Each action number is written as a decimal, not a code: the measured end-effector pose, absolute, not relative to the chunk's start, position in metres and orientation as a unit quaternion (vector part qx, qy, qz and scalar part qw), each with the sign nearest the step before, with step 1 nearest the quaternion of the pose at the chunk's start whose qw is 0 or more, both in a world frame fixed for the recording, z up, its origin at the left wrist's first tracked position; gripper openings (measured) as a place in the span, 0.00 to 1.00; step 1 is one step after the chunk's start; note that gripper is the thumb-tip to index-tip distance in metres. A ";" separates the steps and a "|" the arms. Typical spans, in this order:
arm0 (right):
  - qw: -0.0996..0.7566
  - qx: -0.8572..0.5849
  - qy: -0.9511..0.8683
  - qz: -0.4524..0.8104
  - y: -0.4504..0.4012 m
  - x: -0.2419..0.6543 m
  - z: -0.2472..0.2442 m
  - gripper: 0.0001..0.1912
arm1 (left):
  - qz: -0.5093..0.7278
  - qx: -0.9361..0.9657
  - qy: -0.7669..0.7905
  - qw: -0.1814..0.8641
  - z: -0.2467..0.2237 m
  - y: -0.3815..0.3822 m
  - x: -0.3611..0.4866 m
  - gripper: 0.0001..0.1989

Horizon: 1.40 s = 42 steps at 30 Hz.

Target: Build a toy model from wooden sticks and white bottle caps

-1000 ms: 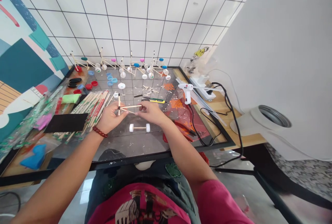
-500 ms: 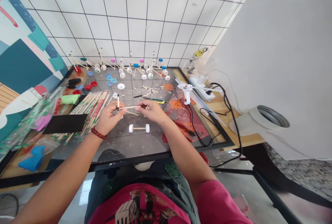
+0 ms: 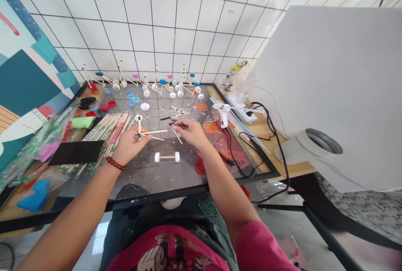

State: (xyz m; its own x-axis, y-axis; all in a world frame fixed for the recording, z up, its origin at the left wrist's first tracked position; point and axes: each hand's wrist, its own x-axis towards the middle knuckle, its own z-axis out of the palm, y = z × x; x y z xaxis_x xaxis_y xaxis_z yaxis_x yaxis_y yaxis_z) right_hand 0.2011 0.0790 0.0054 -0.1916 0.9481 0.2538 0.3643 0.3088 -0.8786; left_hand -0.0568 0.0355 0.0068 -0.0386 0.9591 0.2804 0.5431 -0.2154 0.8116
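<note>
My left hand (image 3: 130, 143), a red bead bracelet at its wrist, is closed on a small wooden stick frame (image 3: 155, 132). One short stick of the frame stands upright with black at its ends, and two thin sticks point right. My right hand (image 3: 190, 133) is apart from the frame, low over the table, its thumb and fingers pinched together. A small dark piece shows at its fingertips; whether it is held is unclear. Loose thin sticks (image 3: 177, 136) lie just below these fingers. Nearer me lies a stick axle with two white wheels (image 3: 167, 157).
Several stick tricycles (image 3: 161, 82) stand along the back. Bottle caps (image 3: 130, 98), a chopstick pile (image 3: 108, 132) and a black sheet (image 3: 77, 152) are at the left. On the right are a white glue gun (image 3: 223, 114), its black cable (image 3: 230, 147) and a power strip (image 3: 241, 109).
My right hand has let go of the frame's stick and moved slightly right, over where the utility knife lay. My left hand still holds the frame. The view has shifted a little.
</note>
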 end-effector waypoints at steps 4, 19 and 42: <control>0.440 -0.482 -0.677 0.340 0.080 0.199 0.002 0.05 | 0.461 0.616 0.580 0.268 0.008 0.035 -0.055 0.20; 0.408 -0.397 -0.756 0.323 0.071 0.177 -0.011 0.21 | 0.614 0.386 0.525 0.445 0.015 0.043 -0.055 0.20; 0.265 -0.460 -0.832 0.159 0.076 0.181 -0.024 0.10 | 0.497 0.552 0.461 0.485 0.013 0.027 -0.048 0.33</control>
